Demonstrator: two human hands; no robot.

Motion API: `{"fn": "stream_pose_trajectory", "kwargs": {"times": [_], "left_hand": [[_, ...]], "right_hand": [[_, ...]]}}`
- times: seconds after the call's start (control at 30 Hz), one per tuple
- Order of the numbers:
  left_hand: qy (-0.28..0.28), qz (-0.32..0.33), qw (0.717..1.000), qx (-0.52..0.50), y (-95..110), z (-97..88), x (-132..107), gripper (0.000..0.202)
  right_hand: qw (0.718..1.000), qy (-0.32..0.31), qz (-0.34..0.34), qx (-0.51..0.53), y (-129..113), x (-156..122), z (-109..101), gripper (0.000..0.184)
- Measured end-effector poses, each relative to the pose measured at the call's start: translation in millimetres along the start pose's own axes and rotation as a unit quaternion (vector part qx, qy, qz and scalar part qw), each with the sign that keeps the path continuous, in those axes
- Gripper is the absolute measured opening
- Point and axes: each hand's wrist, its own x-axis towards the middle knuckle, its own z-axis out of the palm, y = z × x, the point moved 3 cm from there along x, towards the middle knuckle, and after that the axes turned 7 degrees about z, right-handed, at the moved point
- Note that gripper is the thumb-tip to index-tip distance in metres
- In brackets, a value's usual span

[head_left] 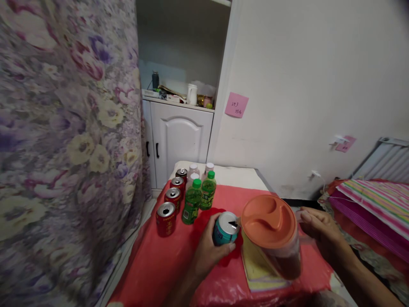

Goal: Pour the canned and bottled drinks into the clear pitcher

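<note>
My left hand (207, 245) is wrapped round a teal drink can (225, 233) with its top opened. The can is over a red round dish (204, 224), partly hidden by my hand. My right hand (322, 230) grips the handle of a clear plastic pitcher (286, 261) with an orange lid (268, 221). The pitcher leans left, and its spout meets the opening in the can top. Dark liquid shows low in the pitcher. Whether any liquid is flowing, I cannot tell. Beneath the pitcher lies a folded yellow cloth (255, 266).
Left of the dish stand several red cans (166, 221) in a row, green-capped bottles (191, 204) and white-capped bottles (193, 169). A red cover (166, 273) spreads over the table. A floral curtain (70, 149) hangs at left; a bed (377, 204) is at right.
</note>
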Motion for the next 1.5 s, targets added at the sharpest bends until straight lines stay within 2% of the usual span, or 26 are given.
{"fn": "stream_pose_trajectory", "kwargs": {"times": [0.6,1.5], "left_hand": [[0.001,-0.012,1.0,0.003,2.3,1.6,0.3,0.072],[0.002,-0.015,1.0,-0.004,2.5,1.4,0.1,0.075]], "right_hand": [[1.0,-0.001,-0.01,-0.009,-6.1,-3.0,-0.8,0.044],[1.0,-0.002,-0.005,-0.006,0.6,-3.3,-3.1,0.047]]}}
